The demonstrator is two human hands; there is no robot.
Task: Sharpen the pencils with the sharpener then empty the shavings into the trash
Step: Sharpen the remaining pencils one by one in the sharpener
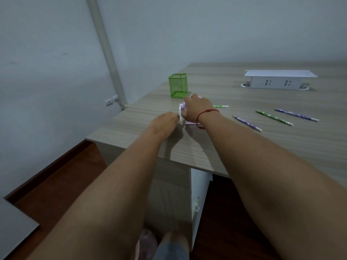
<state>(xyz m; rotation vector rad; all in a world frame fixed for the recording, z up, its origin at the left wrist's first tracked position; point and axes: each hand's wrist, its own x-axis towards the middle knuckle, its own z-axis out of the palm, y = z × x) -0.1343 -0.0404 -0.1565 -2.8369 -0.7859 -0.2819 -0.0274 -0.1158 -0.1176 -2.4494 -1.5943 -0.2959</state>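
Both hands (196,109) on pink sharpener (183,107), three pencils (274,118) beside

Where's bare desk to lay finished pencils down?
Bare desk lies nearer than the three loose pencils, and between them and the socket box. Crowded: green holder, sharpener, both hands, left hand, right hand.

Four pencils lie on the tabletop (244,147): one green (221,106) behind the hands, then purple (247,124), green (274,118) and purple (297,115) at right. One sharpener (183,109), one green mesh cup (178,85), one white socket box (279,79).
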